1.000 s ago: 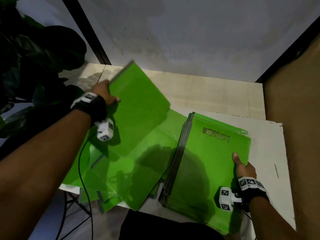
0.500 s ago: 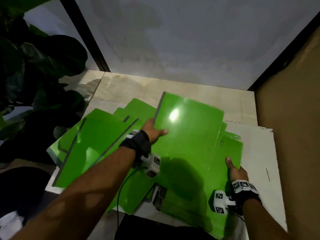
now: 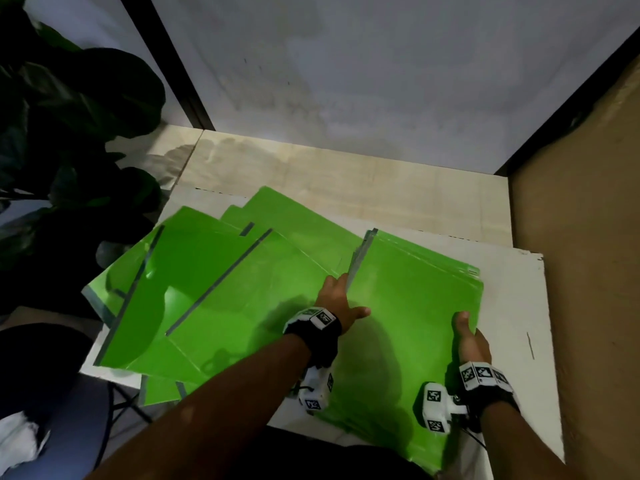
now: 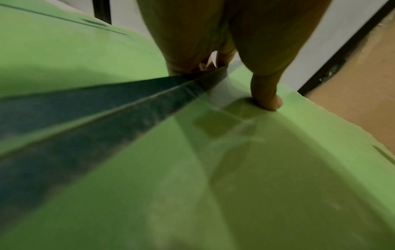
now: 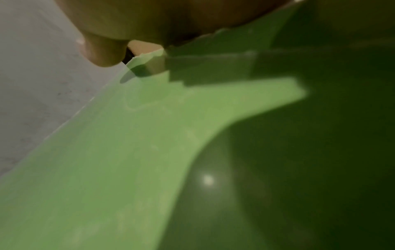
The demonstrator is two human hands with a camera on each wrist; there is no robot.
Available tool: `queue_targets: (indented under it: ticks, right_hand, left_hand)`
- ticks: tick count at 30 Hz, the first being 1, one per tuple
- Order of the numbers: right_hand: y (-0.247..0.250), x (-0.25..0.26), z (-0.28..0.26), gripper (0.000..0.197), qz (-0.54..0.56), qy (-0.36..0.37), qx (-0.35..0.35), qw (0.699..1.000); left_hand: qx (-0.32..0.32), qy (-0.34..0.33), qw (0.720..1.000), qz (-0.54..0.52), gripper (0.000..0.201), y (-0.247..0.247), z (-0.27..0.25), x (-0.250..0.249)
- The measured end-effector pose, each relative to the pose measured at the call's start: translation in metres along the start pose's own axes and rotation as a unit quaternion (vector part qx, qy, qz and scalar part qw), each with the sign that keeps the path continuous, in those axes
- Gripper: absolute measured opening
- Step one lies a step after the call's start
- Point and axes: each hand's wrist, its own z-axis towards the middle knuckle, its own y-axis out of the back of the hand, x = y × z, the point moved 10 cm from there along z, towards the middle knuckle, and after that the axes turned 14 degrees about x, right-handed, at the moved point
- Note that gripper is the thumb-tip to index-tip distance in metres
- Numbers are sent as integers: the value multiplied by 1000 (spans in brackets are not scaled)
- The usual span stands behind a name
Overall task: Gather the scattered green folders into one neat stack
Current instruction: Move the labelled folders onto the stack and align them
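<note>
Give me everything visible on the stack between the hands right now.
The stack is a pile of glossy bright-green folders, plastic by the look, lying flat on the white board at its right side. Grey layered edges show along its left side, slightly uneven. The left hand grips that left edge, thumb on top; the right hand holds the right edge.

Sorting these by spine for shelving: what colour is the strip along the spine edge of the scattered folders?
Dark grey on each of the scattered folders, clearest in the head view.
</note>
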Motion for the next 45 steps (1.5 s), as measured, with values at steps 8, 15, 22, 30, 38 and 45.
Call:
queue_targets:
  ticks: [8, 15, 22, 30, 38, 45]
  right_hand:
    - [2, 8, 7, 80, -56, 6, -16, 998]
    - [6, 10, 6, 83, -49, -14, -46, 998]
    - [5, 9, 5, 85, -46, -15, -49, 998]
    - [3, 11, 2, 84, -53, -12, -37, 998]
    - [4, 4, 6, 93, -55, -27, -41, 997]
    - [4, 4, 8, 95, -64, -35, -46, 996]
  left_hand:
    - [-107, 70, 987, 93, 79, 103, -1, 82]
    - [-96, 231, 960, 126, 103, 157, -45, 192]
    - [-107, 277, 951, 93, 89, 158, -51, 198]
    - [-174, 132, 972, -86, 52, 189, -59, 201]
    - [-217, 320, 922, 29, 46, 257, -116, 306]
    - [-138, 350, 926, -36, 101, 206, -120, 351]
